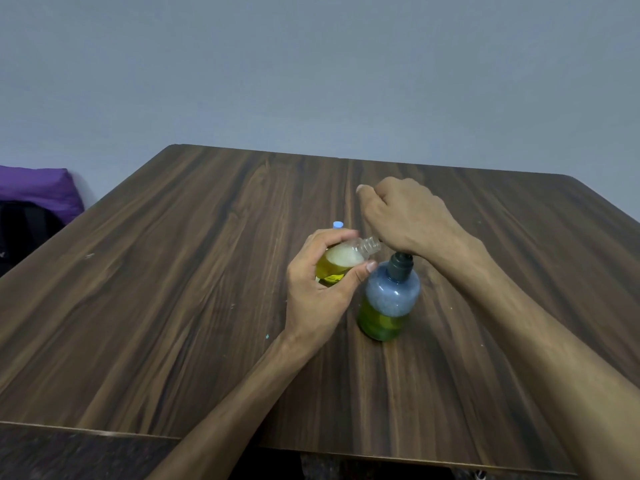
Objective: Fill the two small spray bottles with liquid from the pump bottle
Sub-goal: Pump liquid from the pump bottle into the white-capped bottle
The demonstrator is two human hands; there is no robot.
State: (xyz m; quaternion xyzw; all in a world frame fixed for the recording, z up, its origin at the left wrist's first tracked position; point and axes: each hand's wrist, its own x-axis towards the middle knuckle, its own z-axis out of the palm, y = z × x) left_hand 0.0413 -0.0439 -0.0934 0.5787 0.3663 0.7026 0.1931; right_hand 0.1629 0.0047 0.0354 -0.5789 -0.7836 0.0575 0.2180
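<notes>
Your left hand (323, 282) grips the small bottle (346, 259) round its body, thumb below and fingers over the top, neck tilted toward 3 o'clock with the open mouth just beside the pump (401, 263). It looks about half full of yellow liquid with foam on top. Keep that mouth right under the spout, and tip the bottle no flatter or it may spill. A blue cap (338, 224) shows just behind your fingers at 12 o'clock; what it belongs to is hidden. The pump bottle (388, 303) stands upright on the table (173, 306), green liquid low inside. Your right hand (401, 213) hangs curled above the pump, wrist over the head; whether it holds anything I cannot tell. Press in slow, full strokes, letting foam settle
</notes>
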